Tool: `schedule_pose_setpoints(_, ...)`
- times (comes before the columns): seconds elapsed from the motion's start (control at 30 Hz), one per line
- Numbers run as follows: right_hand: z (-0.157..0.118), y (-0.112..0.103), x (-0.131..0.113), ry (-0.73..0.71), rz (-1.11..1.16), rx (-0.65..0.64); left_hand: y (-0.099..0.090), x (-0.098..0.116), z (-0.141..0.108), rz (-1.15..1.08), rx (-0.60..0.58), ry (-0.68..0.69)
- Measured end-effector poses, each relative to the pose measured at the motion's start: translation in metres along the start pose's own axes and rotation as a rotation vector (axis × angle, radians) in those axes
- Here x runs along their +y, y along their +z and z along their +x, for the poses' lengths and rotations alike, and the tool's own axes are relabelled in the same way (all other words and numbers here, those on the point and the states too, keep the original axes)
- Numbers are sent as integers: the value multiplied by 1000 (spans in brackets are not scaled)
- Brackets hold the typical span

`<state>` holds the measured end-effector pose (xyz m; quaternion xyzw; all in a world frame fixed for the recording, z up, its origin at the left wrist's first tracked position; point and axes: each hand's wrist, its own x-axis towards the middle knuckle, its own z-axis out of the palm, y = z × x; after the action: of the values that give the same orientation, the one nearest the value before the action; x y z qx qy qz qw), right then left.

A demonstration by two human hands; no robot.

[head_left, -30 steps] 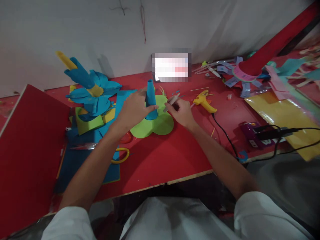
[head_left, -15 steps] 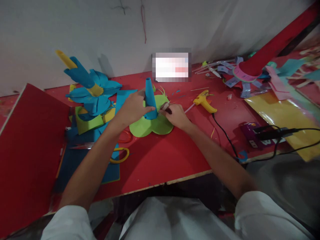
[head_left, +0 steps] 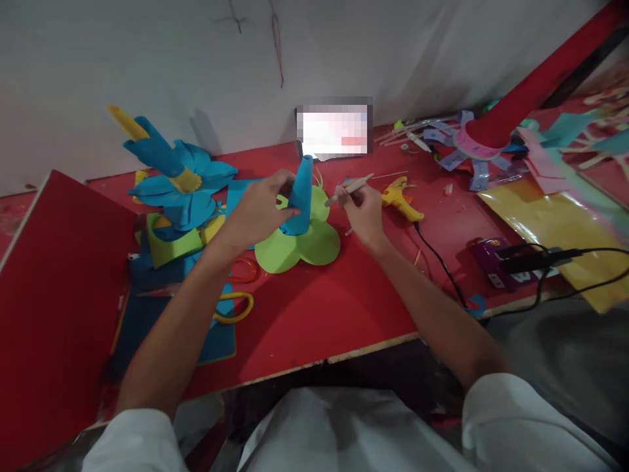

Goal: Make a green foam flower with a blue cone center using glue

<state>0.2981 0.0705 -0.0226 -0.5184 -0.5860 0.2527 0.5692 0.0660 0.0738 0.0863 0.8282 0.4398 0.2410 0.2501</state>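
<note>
A blue paper cone [head_left: 302, 193] stands on a green petal-shaped cutout [head_left: 317, 241], leaning slightly to the right. My left hand [head_left: 265, 206] grips the cone from its left side, thumb across the front and fingers behind. To the right of the cutout, my right hand [head_left: 362, 208] holds a pale pen [head_left: 350, 189] between thumb and fingers, apart from the cone. Behind my left forearm lie scissors with a yellow and a red handle loop [head_left: 244, 316]. A yellow glue gun [head_left: 403, 198] rests just right of my right hand.
At the left stands a blue and yellow flower model [head_left: 184, 180] beside a red board [head_left: 63, 314]. A pixelated screen [head_left: 334, 131] leans on the wall. On the right are a purple box [head_left: 501, 265] with black cables, a yellow sheet [head_left: 555, 229] and a red cone [head_left: 545, 85].
My right hand has drawn back to the right from the cone's base, with the pen now showing clearly. The cone leans more to the right, still in my left hand.
</note>
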Motion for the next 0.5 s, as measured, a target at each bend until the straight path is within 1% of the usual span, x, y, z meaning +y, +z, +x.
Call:
schedule_pose_setpoints(0.13,0,-1,-2,3,12,9,-1,6,-1,9,16,6)
schedule_pose_setpoints(0.23,-2,0,-3,1,12,20,3,6,-1,-10,0,21)
schedule_pose_setpoints(0.33,-2,1,-3,7,0,12,9,4,0,2,-3,-5)
schedule_pose_setpoints(0.4,-1,0,-3,5,21,14,11,3,1,13,27,-13)
schedule_pose_setpoints(0.5,0,-1,-4,18,89,41,10,1,2,13,110,-5)
